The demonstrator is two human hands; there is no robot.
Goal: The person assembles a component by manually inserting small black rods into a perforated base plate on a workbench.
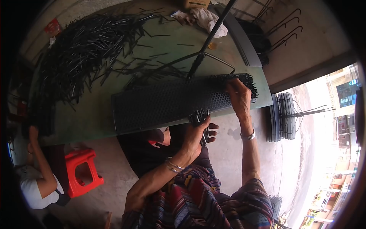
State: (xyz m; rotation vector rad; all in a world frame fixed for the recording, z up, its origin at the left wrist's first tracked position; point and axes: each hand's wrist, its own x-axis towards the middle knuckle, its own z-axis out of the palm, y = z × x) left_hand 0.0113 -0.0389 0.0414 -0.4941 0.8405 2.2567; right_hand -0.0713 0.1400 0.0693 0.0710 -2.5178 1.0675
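Note:
A long black perforated panel (pixel 160 105) lies along the near edge of a green table (pixel 95 118). Short black rods stand in its holes at the right end (pixel 244 81). My right hand (pixel 238 95) rests on that end, fingers pressing among the inserted rods. My left hand (pixel 198 131) is just below the panel's near edge and grips a bundle of black rods (pixel 199 116). A bracelet is on my left wrist and a watch on my right.
A big heap of loose black rods (pixel 84 49) covers the table's far left. A black metal stand (pixel 207 42) rises mid-table. Crumpled cloth (pixel 206 17) lies at the far edge. A red stool (pixel 82 171) and another person (pixel 36 179) are at lower left. Stacked black panels (pixel 284 114) stand at right.

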